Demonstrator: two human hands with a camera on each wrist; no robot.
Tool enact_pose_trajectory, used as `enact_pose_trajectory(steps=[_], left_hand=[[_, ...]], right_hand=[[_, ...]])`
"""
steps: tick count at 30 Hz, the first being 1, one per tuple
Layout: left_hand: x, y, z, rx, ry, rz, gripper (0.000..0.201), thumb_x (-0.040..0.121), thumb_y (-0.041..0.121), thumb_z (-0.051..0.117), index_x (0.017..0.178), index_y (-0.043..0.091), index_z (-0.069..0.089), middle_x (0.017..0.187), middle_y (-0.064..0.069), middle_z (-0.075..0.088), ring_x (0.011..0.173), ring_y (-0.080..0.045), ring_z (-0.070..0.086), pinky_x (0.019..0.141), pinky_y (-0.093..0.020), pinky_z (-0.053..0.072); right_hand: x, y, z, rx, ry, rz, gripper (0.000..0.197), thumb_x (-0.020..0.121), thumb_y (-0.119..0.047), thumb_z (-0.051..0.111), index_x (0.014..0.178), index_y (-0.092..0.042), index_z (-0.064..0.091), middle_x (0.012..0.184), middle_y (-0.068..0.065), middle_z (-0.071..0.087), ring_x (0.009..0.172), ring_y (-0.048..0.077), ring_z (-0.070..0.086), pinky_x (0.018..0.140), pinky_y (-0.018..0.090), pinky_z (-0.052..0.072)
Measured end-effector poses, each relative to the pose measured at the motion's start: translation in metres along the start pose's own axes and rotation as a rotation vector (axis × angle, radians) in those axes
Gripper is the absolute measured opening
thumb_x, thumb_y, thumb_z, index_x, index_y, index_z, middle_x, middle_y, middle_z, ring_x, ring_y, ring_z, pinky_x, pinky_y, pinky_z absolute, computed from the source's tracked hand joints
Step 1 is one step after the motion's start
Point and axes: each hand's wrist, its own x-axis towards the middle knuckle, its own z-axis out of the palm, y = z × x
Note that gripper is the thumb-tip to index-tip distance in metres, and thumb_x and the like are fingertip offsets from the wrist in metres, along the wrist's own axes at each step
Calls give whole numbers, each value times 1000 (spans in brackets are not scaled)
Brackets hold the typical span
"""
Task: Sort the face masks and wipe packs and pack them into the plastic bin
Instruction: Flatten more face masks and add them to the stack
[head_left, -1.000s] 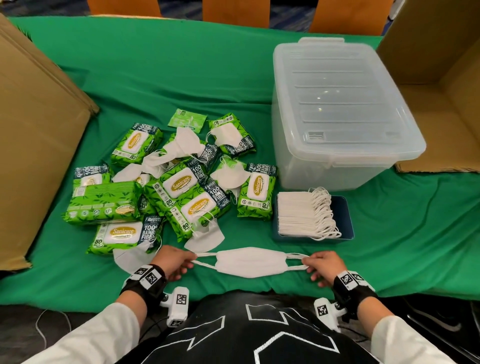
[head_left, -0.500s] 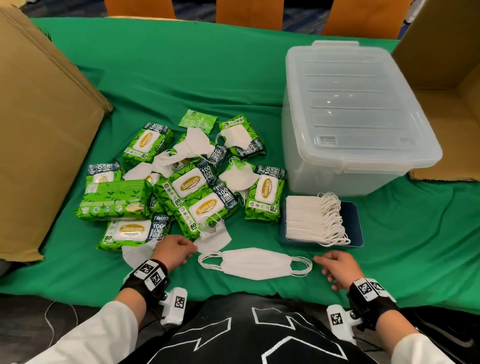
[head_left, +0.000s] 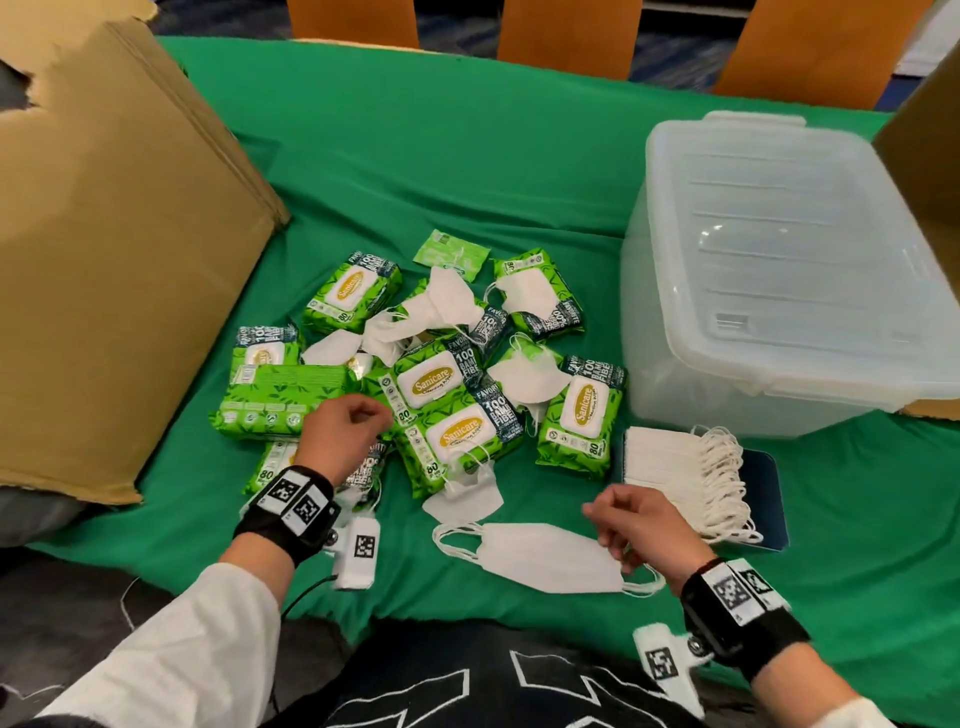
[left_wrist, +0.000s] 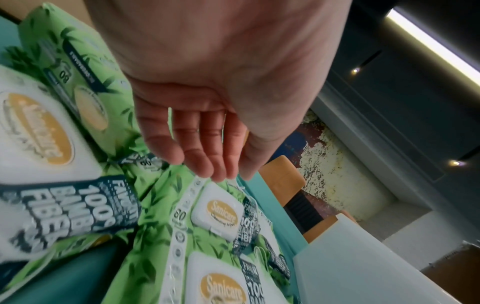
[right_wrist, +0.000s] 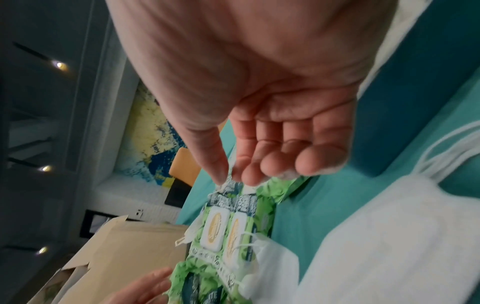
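Note:
A white face mask (head_left: 535, 556) lies flat on the green cloth near the front edge. My right hand (head_left: 613, 525) hovers over its right end with loosely curled fingers and holds nothing; the right wrist view shows the hand (right_wrist: 259, 164) empty above the mask (right_wrist: 389, 236). My left hand (head_left: 369, 418) hangs relaxed and empty over the pile of green wipe packs (head_left: 441, 384), with its fingertips (left_wrist: 215, 172) just above a pack (left_wrist: 218, 209). Loose masks (head_left: 524, 384) lie among the packs. A stack of masks (head_left: 670, 467) sits on a dark blue tray (head_left: 763, 493). The clear plastic bin (head_left: 779, 270) has its lid on.
A large cardboard box (head_left: 104, 260) stands at the left and another (head_left: 924, 130) behind the bin at the right. Orange chair backs (head_left: 561, 31) line the far edge. Bare green cloth (head_left: 441, 156) stretches behind the pile.
Both hands let go of the mask's ear loops and it now lies flat. The left hand moved up over the wipe packs. The right hand lifted above the mask's right end.

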Motion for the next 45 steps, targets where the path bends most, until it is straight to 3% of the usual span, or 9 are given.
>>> enact_pose_trajectory(steps=[12, 16, 20, 24, 28, 33, 36, 41, 45], left_hand=[[62, -27, -42, 268, 72, 290, 47, 89, 41, 73, 132, 39, 54, 111, 5, 60, 92, -16, 60, 79, -36, 53], [99, -8, -29, 287, -30, 279, 71, 86, 55, 72, 148, 47, 38, 136, -6, 61, 113, -29, 62, 94, -43, 54], [123, 4, -9, 278, -181, 183, 76, 84, 51, 76, 151, 37, 44, 150, -6, 52, 132, -29, 52, 108, -42, 45], [123, 8, -5, 213, -168, 194, 24, 88, 22, 74, 111, 32, 77, 129, -4, 70, 111, -24, 66, 96, -30, 52], [96, 4, -18, 150, -219, 274, 29, 84, 18, 75, 106, 37, 69, 99, -2, 76, 78, -22, 68, 73, -35, 58], [72, -9, -50, -70, -164, 192, 74, 80, 23, 84, 139, 36, 43, 88, 6, 74, 78, -15, 67, 71, -33, 54], [66, -12, -75, -130, 3, 84, 35, 82, 24, 84, 115, 23, 72, 93, 9, 71, 80, -12, 67, 77, -31, 56], [63, -11, -114, -235, 379, 138, 13, 92, 31, 73, 98, 19, 74, 84, 4, 71, 78, -22, 66, 67, -29, 49], [53, 8, -132, -496, 253, 233, 11, 98, 24, 66, 108, 24, 70, 96, 7, 74, 85, -14, 69, 76, -36, 59]], right_hand=[[132, -58, 49, -319, 278, -130, 18, 82, -14, 79, 89, -27, 67, 83, -5, 70, 83, 24, 70, 78, 44, 60], [170, -85, 50, -681, 276, -129, 41, 82, -14, 77, 120, -23, 66, 118, 6, 69, 103, 26, 66, 88, 33, 53], [195, -97, 62, -1034, 195, -138, 64, 88, -20, 72, 147, -23, 48, 149, 10, 47, 134, 31, 48, 112, 43, 41], [205, -101, 64, -1382, 252, 88, 73, 89, -54, 61, 153, -31, 33, 154, 6, 40, 145, 31, 31, 113, 68, 20], [210, -109, 53, -1515, 313, 94, 50, 89, -48, 63, 136, -32, 55, 139, 4, 54, 136, 30, 42, 112, 65, 26], [212, -130, 44, -833, 430, -55, 14, 95, -29, 60, 98, -26, 73, 99, 4, 74, 96, 30, 68, 98, 48, 51], [205, -146, 53, -307, 438, -179, 11, 95, -18, 65, 89, -13, 72, 80, 3, 74, 77, 22, 70, 82, 42, 58], [183, -180, 90, -280, 283, -405, 5, 91, -19, 73, 94, -23, 71, 93, -5, 74, 89, 15, 70, 91, 40, 57], [142, -210, 135, -236, 141, -606, 46, 84, -43, 77, 125, -30, 62, 125, -14, 65, 116, 7, 61, 98, 34, 52]])
